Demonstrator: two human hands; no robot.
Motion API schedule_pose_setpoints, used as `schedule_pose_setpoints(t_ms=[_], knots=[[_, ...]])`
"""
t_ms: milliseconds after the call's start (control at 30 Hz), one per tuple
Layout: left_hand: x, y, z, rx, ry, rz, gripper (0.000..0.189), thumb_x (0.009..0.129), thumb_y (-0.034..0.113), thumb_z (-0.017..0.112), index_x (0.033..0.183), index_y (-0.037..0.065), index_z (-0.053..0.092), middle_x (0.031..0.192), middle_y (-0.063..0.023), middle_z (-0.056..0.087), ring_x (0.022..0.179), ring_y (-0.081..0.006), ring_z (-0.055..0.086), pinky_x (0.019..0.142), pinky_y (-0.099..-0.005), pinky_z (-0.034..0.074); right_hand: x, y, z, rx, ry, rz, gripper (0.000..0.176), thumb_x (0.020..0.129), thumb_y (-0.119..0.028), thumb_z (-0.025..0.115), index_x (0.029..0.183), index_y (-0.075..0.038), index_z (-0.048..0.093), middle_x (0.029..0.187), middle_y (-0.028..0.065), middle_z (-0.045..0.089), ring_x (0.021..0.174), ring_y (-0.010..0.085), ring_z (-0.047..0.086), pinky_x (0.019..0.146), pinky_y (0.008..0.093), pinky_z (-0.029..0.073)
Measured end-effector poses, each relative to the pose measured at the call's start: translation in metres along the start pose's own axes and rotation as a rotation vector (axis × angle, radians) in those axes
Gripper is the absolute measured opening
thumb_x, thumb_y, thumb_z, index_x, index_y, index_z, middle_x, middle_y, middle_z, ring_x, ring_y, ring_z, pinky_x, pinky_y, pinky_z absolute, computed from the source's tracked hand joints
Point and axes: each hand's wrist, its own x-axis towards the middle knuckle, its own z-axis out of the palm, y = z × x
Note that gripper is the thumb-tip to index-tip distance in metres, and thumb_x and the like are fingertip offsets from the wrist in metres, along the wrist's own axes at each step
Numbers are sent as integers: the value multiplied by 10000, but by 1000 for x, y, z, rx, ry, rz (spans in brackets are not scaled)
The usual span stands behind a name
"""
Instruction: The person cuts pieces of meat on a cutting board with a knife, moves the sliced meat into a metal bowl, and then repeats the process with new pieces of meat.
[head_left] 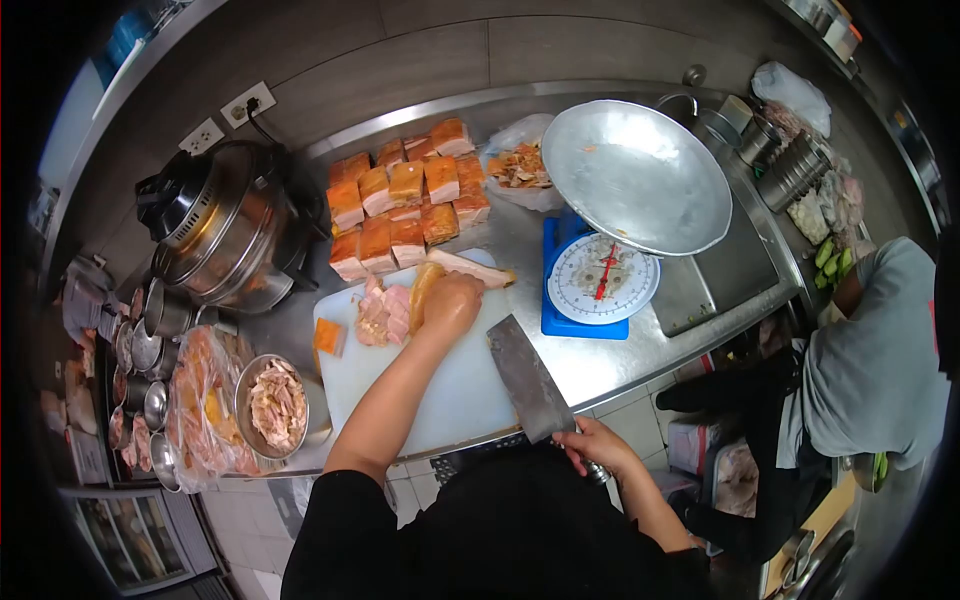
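Observation:
My left hand (452, 305) is closed on a piece of meat with yellowish skin (426, 288), which lies on the white cutting board (400, 400). Pale pink cut meat (384, 314) lies just left of it, and a small orange-skinned block (328, 336) sits at the board's left edge. Behind my fingers stretches a long pale strip of meat (480, 268). Near the counter's front edge, my right hand (598, 448) grips the handle of a cleaver (530, 385). Its broad dark blade points away from me, over the board's right side.
Stacked orange-skinned pork blocks (390, 215) stand behind the board. A blue scale (586, 325) with a wide metal pan (640, 175) is on the right. To the left are a bowl of sliced meat (277, 408) and a glass-bowled cooker (235, 225). Another person (865, 360) bends at far right.

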Motion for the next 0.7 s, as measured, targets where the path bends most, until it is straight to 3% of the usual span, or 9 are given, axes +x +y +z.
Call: schedule_pose_setpoints(t_ms=[233, 333, 400, 500, 633, 700], knots=[[-22, -18, 13, -20, 225, 133, 108, 777, 111, 700, 865, 90, 759, 1079, -95, 719, 1064, -280, 649, 855, -440, 520, 7, -14, 2, 3, -11, -5, 280, 1008, -243, 670, 1160, -30, 569, 596, 31, 560, 441, 156, 557, 437, 298, 439], [-23, -16, 19, 7, 207, 142, 206, 783, 106, 695, 977, 93, 761, 1128, -99, 710, 1111, -284, 638, 917, -441, 491, 9, -13, 1, 3, -7, 1, 296, 1009, -247, 668, 1177, -27, 564, 588, 29, 557, 437, 156, 555, 430, 302, 439], [-19, -14, 22, 117, 29, 24, 325, 806, 95, 680, 1127, 85, 728, 1155, -105, 702, 1148, -293, 630, 977, -464, 454, 10, -11, -1, -1, -10, 5, 305, 1008, -248, 669, 1186, -26, 560, 583, 28, 556, 434, 156, 554, 427, 304, 439], [-10, -7, 25, 102, 101, 29, 360, 840, 74, 653, 1198, 68, 683, 1159, -135, 697, 1167, -314, 626, 1018, -478, 419, 12, -8, -5, 33, -28, 11, 330, 1005, -245, 673, 1216, -24, 547, 580, 28, 559, 425, 159, 550, 426, 300, 440], [-5, 11, 28, 91, 22, -123, 321, 859, 108, 664, 1174, 50, 679, 1178, -169, 687, 1136, -325, 648, 995, -483, 437, 14, -2, -9, 55, -31, 9, 361, 1000, -252, 692, 1244, -25, 552, 615, 34, 559, 426, 158, 533, 411, 306, 437], [-2, 17, 37, 123, -92, -383, 298, 807, 164, 721, 1081, 53, 680, 1015, -182, 695, 1006, -372, 681, 887, -495, 515, 13, 1, -10, 54, -29, 9, 369, 998, -254, 695, 1249, -25, 551, 615, 34, 560, 426, 156, 532, 410, 304, 437]])
